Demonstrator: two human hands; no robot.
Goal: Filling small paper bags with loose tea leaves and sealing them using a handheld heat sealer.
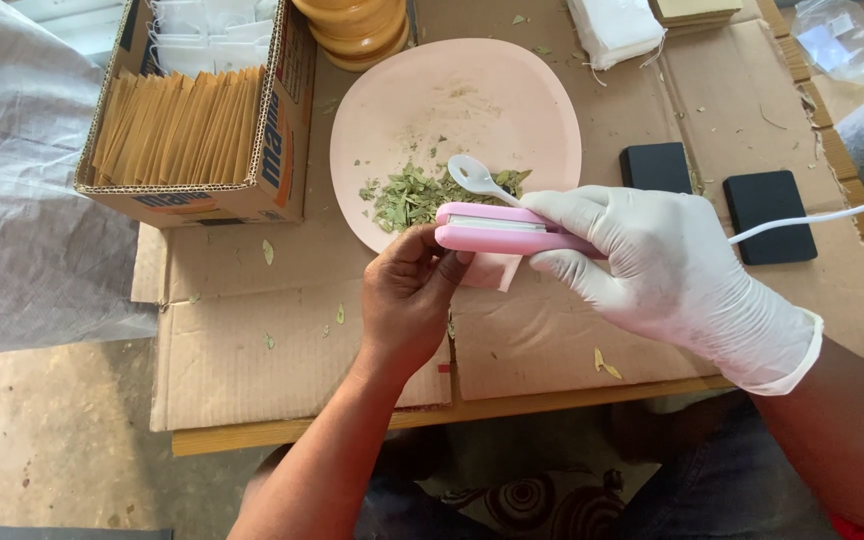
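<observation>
The pink sealer (500, 228) hides most of the small pouch (497, 270).

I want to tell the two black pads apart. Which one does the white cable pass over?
The right black pad, nearer the table's edge: the white cable crosses its top. The left black pad, beside the pink plate, has no cable on it.

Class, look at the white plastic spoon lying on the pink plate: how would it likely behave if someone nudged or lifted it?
The spoon looks thin and small, so probably very light. Its smooth handle rests near the pink plate edge, so a nudge might slide or flip it. Dried leaves beside its bowl would likely scatter.
</observation>
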